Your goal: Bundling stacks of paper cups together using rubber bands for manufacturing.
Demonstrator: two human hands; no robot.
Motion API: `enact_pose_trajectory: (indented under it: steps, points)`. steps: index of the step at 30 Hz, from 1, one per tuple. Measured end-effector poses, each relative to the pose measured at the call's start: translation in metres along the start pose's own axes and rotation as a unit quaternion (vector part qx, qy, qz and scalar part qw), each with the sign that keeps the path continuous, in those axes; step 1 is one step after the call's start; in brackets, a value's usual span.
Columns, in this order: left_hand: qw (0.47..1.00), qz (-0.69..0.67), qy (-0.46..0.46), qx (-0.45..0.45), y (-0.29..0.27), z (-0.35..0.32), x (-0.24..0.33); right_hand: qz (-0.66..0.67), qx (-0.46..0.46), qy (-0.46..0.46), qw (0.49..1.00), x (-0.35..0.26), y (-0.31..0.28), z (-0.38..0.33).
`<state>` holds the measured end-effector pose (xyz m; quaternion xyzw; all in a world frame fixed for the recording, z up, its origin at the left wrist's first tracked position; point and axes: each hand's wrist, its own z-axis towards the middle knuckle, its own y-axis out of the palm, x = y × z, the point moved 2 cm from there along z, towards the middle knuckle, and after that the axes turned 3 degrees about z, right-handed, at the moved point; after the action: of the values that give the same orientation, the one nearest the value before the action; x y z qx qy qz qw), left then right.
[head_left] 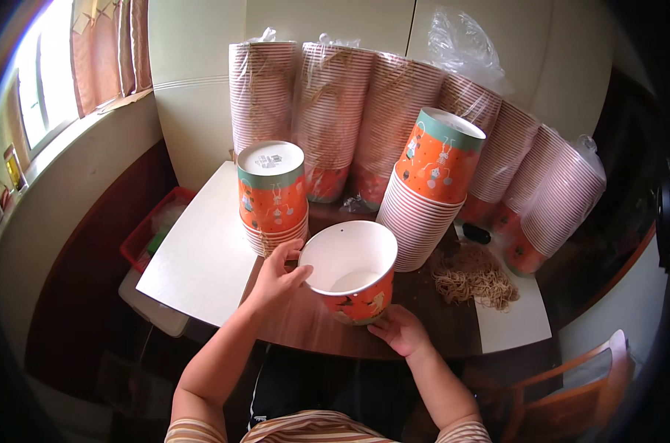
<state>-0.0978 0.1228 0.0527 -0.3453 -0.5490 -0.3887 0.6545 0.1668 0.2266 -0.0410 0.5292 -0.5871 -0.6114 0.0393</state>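
I hold one orange paper cup (353, 273) with a white inside, tilted so its mouth faces me, just above the dark wooden table (305, 325). My left hand (276, 277) grips its rim on the left side. My right hand (399, 330) supports its base from below. Behind my left hand stands a short stack of upside-down cups (273, 193). A taller leaning stack of upside-down cups (428, 188) rises just behind the held cup on the right.
Several long stacks of cups in clear plastic sleeves (349, 111) lean against the cream wall at the back. A pile of tan rubber bands (473, 277) lies right of the cup. A white board (198, 255) covers the table's left; a red bin (146, 229) sits beyond it. An orange chair (571, 391) stands lower right.
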Motion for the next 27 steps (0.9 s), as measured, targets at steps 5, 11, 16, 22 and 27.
enact_pose_trajectory:
  steps: [5, 11, 16, 22, 27]
  points:
    - [0.99, 0.125, 0.035, 0.049, 0.001, -0.004, 0.008, -0.323, 0.082, 0.071, 0.94, -0.037, -0.002, -0.002]
    - [0.998, 0.049, -0.022, 0.034, 0.014, -0.016, 0.026, -0.764, 0.156, -0.279, 0.561, -0.129, 0.003, -0.02]
    - [0.998, 0.044, -0.042, 0.001, 0.029, -0.018, 0.041, -0.818, 0.172, -0.221, 0.502, -0.186, -0.015, -0.005]
    - [0.993, 0.114, 0.007, 0.021, 0.018, -0.02, 0.022, -0.792, 0.235, -0.157, 0.541, -0.203, -0.02, 0.029]
    - [0.981, 0.089, 0.132, 0.114, 0.008, -0.01, -0.029, -0.802, 0.251, -0.073, 0.537, -0.199, -0.038, 0.055]
